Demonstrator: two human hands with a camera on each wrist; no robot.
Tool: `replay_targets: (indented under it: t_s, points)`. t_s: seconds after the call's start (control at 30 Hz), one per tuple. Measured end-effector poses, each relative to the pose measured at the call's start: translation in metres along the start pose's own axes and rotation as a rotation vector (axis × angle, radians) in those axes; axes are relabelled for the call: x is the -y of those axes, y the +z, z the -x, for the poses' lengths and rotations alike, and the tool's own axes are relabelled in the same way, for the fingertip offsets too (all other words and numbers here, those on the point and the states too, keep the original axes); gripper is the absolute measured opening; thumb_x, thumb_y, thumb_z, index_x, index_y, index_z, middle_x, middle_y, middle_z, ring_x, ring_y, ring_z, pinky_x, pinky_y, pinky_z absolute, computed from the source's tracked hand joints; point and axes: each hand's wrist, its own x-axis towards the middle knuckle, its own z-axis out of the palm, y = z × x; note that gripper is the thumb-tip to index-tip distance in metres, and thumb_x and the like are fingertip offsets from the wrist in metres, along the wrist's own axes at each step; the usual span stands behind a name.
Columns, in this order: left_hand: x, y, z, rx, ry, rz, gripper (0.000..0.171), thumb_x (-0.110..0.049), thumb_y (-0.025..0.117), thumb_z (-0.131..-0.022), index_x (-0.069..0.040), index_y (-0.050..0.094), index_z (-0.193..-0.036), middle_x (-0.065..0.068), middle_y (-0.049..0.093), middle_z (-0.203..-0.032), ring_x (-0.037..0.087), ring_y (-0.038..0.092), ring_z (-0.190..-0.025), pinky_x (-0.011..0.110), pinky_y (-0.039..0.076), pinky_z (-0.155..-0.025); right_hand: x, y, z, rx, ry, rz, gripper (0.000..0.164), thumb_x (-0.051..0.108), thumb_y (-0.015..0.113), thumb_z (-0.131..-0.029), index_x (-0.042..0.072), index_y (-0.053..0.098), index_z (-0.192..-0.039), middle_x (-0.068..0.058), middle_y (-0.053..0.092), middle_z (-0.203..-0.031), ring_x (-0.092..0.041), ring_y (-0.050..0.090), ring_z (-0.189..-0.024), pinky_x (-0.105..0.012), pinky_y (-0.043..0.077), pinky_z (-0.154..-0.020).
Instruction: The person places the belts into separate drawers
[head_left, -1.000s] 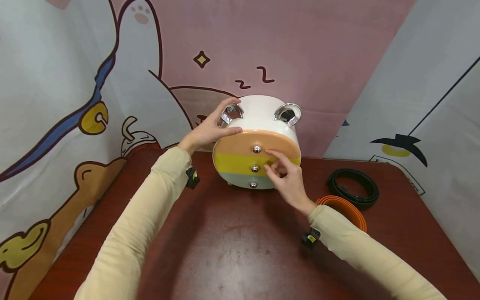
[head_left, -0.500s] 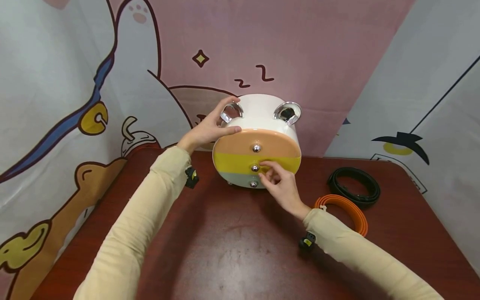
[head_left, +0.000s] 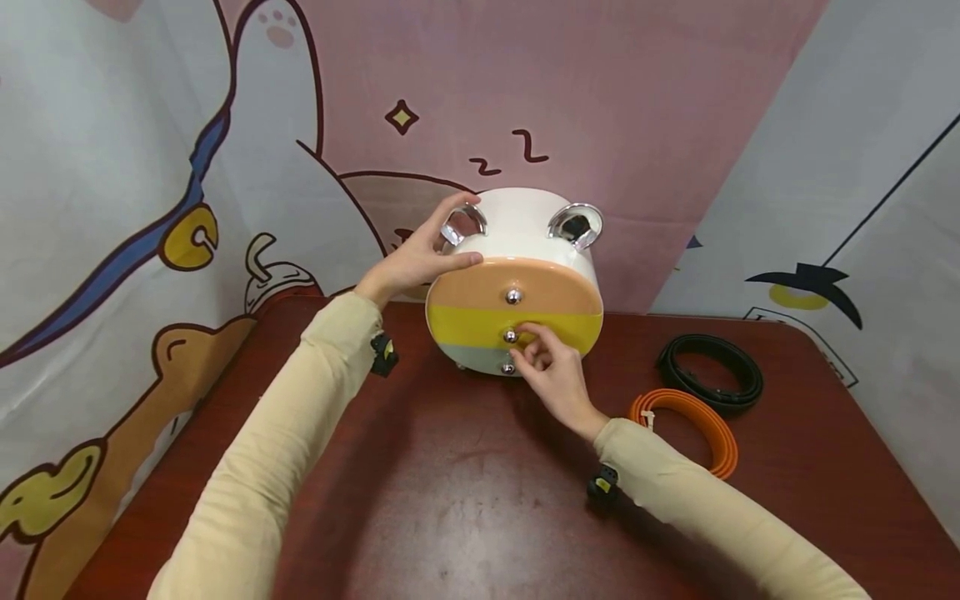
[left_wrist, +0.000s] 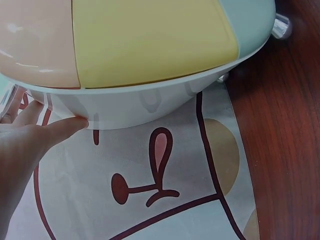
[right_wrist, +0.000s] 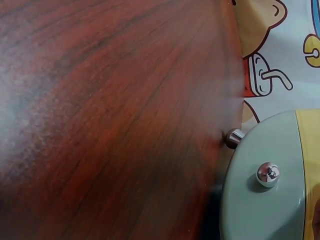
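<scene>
A small white drawer box [head_left: 525, 227] has peach, yellow and pale green drawer fronts, each with a round silver knob, and two silver ears on top. My left hand [head_left: 420, 250] grips its upper left corner, fingers round the left ear [head_left: 465, 223] and thumb on the box's edge. In the left wrist view, that thumb [left_wrist: 70, 127] presses the white side. My right hand [head_left: 558, 371] is at the front, index fingertip right beside the middle knob [head_left: 511, 337], thumb tip lower, near the bottom knob [head_left: 507, 368]. The right wrist view shows the green drawer's knob [right_wrist: 268, 174] close up.
The box stands at the back of a dark red wooden table [head_left: 465, 500], near a printed cartoon backdrop [head_left: 600, 108]. To the right lie a coiled black belt [head_left: 708, 373] and a coiled orange belt [head_left: 716, 433], the latter partly behind the right forearm.
My right hand has moved down and left across the drawer fronts, from beside the upper knobs to the middle knob. The left hand and the box have stayed in place.
</scene>
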Motion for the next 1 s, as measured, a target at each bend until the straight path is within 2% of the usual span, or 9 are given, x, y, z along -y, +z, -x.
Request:
replay_targets:
  t_s: [0.2, 0.33, 0.5, 0.77, 1.0]
  points:
    - [-0.001, 0.001, 0.000, -0.001, 0.007, 0.006, 0.070, -0.007, 0.066, -0.091, -0.007, 0.024, -0.148, 0.014, 0.032, -0.141, 0.027, 0.042, -0.110, 0.042, 0.038, -0.084, -0.004, 0.005, -0.003, -0.034, -0.042, 0.050, 0.029, -0.002, 0.076, -0.080, 0.005, 0.064, -0.106, 0.003, 0.053, -0.063, -0.007, 0.045, -0.051, -0.019, 0.036, -0.047]
    - [-0.001, 0.001, 0.001, 0.000, 0.001, 0.001, 0.071, -0.007, 0.066, -0.091, -0.007, 0.024, -0.149, 0.016, 0.034, -0.139, 0.027, 0.042, -0.111, 0.037, 0.039, -0.083, -0.006, 0.009, -0.003, -0.059, -0.080, 0.151, 0.031, 0.002, 0.079, -0.078, 0.006, 0.062, -0.104, 0.003, 0.047, -0.061, -0.007, 0.043, -0.053, -0.024, 0.036, -0.051]
    - [-0.002, 0.000, 0.001, -0.002, -0.004, -0.007, 0.071, -0.008, 0.065, -0.092, -0.007, 0.023, -0.149, 0.014, 0.028, -0.146, 0.028, 0.040, -0.115, 0.034, 0.038, -0.085, -0.010, 0.015, -0.002, -0.090, -0.126, 0.235, 0.037, 0.003, 0.082, -0.075, 0.006, 0.060, -0.104, 0.002, 0.045, -0.059, -0.007, 0.042, -0.051, -0.028, 0.036, -0.049]
    - [-0.002, 0.000, -0.001, 0.000, 0.002, 0.008, 0.071, -0.006, 0.065, -0.092, -0.006, 0.023, -0.149, 0.013, 0.027, -0.147, 0.029, 0.039, -0.117, 0.040, 0.038, -0.088, -0.013, 0.019, -0.005, -0.164, -0.189, 0.233, 0.034, -0.002, 0.080, -0.073, 0.003, 0.060, -0.100, 0.001, 0.047, -0.059, -0.008, 0.044, -0.049, -0.027, 0.037, -0.046]
    - [-0.001, 0.000, 0.001, 0.002, 0.004, 0.004, 0.073, -0.005, 0.065, -0.091, -0.005, 0.022, -0.150, 0.012, 0.026, -0.148, 0.028, 0.038, -0.118, 0.038, 0.038, -0.088, -0.008, 0.019, -0.001, -0.155, -0.201, 0.238, 0.034, -0.003, 0.080, -0.072, 0.003, 0.059, -0.099, 0.002, 0.047, -0.058, -0.007, 0.045, -0.049, -0.026, 0.037, -0.046]
